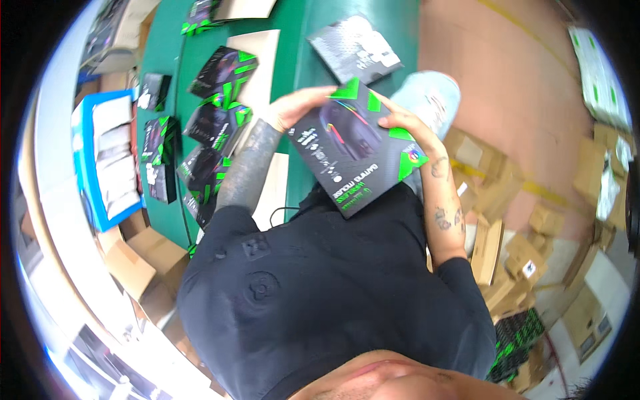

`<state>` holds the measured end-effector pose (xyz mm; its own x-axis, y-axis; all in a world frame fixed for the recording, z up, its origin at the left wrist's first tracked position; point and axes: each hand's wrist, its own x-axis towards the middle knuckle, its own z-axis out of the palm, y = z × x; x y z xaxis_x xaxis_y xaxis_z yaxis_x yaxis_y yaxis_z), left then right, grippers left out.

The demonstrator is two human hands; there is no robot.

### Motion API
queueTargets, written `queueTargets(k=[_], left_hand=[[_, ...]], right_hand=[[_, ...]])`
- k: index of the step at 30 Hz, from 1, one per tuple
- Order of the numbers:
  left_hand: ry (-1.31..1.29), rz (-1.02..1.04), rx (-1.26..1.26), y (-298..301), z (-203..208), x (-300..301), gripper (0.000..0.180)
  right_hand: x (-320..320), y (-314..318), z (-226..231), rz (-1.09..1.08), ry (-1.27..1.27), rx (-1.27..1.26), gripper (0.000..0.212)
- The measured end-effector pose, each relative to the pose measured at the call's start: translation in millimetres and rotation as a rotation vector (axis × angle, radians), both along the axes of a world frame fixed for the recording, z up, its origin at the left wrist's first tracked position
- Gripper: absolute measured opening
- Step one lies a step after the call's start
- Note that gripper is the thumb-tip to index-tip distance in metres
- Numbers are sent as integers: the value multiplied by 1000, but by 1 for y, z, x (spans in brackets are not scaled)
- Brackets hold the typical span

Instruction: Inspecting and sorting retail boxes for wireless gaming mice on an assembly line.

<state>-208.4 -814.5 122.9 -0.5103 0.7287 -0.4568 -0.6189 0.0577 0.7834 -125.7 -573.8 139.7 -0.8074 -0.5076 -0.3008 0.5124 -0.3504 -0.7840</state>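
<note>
Both hands hold a black computer-mouse box [357, 150] with green corners and a picture of a mouse on its front, tilted in front of my body. My left hand [303, 105] is closed on its upper left edge, its fingers partly hidden behind the box. At the upper right edge, my right hand [408, 125] grips with the thumb on the printed face and other fingers out of sight behind. Just beyond the box, a silver-grey patterned flat box [357, 50] lies on the green table [293, 137].
More black and green boxes [217, 123] lie in a row left of my arm, partly on brown cardboard [265, 73]. A blue bin [83, 157] with pale packets stands farther left. Cardboard cartons [490, 157] crowd the floor at right. A pale blue rounded thing [437, 93] sits beyond my right hand.
</note>
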Motion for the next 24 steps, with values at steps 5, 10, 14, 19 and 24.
queueTargets(k=[5, 10, 14, 19, 24], left_hand=[[-66, 507, 48, -49, 7, 21, 46], [163, 1291, 171, -129, -53, 36, 38], [79, 1676, 305, -145, -84, 66, 28], [-239, 1116, -167, -53, -90, 109, 60], [172, 780, -418, 19, -97, 11, 78]], right_hand=[[-15, 2, -31, -236, -171, 48, 50], [-36, 17, -68, -727, -276, 231, 49], [-56, 7, -78, -747, -252, 452, 87], [-91, 0, -124, -751, -91, 915, 99], [-91, -3, -127, -602, -38, 977, 73]])
